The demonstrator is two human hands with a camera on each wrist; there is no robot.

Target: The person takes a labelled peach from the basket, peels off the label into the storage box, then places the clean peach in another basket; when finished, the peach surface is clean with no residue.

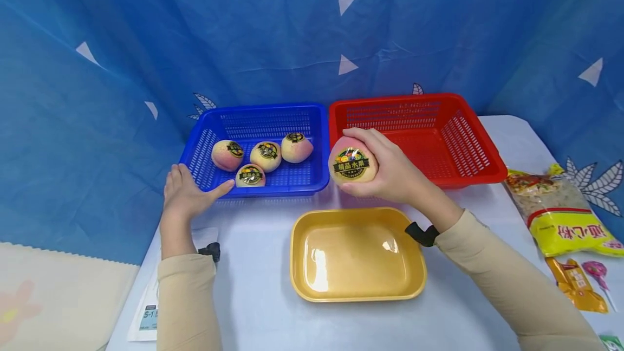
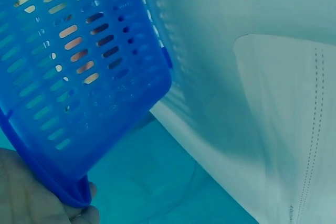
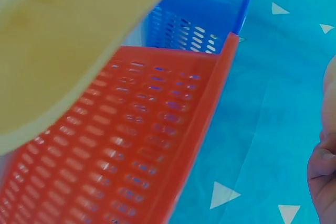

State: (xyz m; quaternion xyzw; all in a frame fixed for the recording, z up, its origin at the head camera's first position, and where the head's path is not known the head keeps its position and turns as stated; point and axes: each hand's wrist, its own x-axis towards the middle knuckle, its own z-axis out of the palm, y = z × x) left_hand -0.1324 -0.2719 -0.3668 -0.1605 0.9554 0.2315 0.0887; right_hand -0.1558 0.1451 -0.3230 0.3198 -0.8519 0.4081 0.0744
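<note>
In the head view my right hand (image 1: 392, 169) grips a pink and cream peach (image 1: 353, 160) with a round black-banded label. It holds the peach in the air between the two baskets, above the near rim of the red basket (image 1: 480, 158). My left hand (image 1: 187, 191) holds the near-left corner of the blue basket (image 1: 319, 148), thumb along the front rim and fingers at the left side. Several labelled peaches (image 1: 265, 156) lie in that basket. In the left wrist view, fingertips (image 2: 90, 214) show past the rim's corner. The right wrist view catches part of my right hand (image 3: 324, 169) at the edge.
A glossy gold tray (image 1: 358, 253) sits on the white table in front of the baskets. At right lie a pasta bag (image 1: 560, 213), an orange packet (image 1: 577, 285) and a lollipop (image 1: 595, 270). A white packet (image 1: 146, 316) lies under the left forearm. Blue cloth (image 1: 273, 31) hangs behind.
</note>
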